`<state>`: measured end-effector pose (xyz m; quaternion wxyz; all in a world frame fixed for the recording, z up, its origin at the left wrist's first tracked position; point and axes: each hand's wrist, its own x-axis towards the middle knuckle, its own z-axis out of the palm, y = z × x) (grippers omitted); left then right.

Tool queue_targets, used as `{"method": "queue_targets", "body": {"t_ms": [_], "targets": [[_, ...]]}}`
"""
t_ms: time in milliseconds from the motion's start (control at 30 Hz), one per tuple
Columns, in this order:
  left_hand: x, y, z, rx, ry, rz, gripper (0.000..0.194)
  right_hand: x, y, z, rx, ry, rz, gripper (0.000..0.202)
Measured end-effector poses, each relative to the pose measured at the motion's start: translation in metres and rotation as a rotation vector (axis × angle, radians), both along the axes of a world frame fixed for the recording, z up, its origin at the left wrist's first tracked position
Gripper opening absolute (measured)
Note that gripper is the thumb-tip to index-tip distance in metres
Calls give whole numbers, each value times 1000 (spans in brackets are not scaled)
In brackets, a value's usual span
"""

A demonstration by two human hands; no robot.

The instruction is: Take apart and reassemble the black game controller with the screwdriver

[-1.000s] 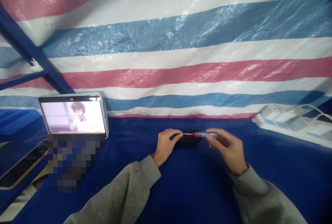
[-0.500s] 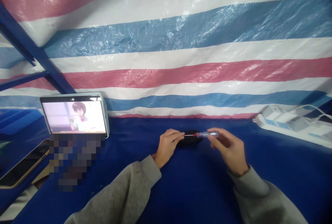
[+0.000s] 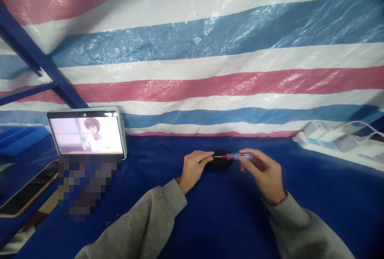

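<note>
A screwdriver with a clear handle, a red collar and a thin metal shaft lies level, its shaft pointing left. My right hand is closed on the end of its handle. At the other end, the fingers of my left hand are pinched together around the shaft's tip. Whatever small thing they grip there is hidden by the fingers. Below the shaft, a black rounded object rests on the blue table; its kind does not show clearly.
A tablet playing a cartoon stands at the left, with a pixelated patch below it. A phone and a blue tray are farther left. A white power strip with plugs and cables lies at the right. A striped tarp hangs behind.
Both hands keep almost the same place and grip. My right hand has shifted and turned very slightly at the screwdriver's handle.
</note>
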<state>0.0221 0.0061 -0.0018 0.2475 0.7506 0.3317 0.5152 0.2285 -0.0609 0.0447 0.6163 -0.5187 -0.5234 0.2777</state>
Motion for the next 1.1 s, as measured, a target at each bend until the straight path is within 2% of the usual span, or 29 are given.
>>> {"method": "queue_targets", "body": {"t_ms": [200, 467, 533, 633, 667, 733, 833, 967, 1100], "targets": [[0, -3, 2, 116, 83, 13, 16, -1, -1, 3, -17, 3, 25, 25], [-1, -6, 6, 122, 36, 11, 14, -4, 0, 0, -19, 97, 84, 26], [-1, -6, 6, 105, 42, 9, 20, -4, 0, -2, -16, 103, 72, 26], [-1, -5, 8, 70, 108, 23, 43, -6, 2, -3, 26, 108, -17, 25], [-1, -4, 8, 58, 144, 37, 43, -7, 4, -2, 50, 106, -70, 25], [0, -2, 7, 44, 224, 52, 27, -10, 11, 3, 100, 83, -206, 26], [3, 1, 5, 82, 373, -29, 26, -12, 24, 18, 143, -73, -346, 31], [6, 1, 2, 202, 575, -194, 39, -8, 34, 35, 250, -435, -370, 27], [6, 1, 0, 210, 606, -221, 40, -2, 34, 35, 309, -666, -383, 29]]}}
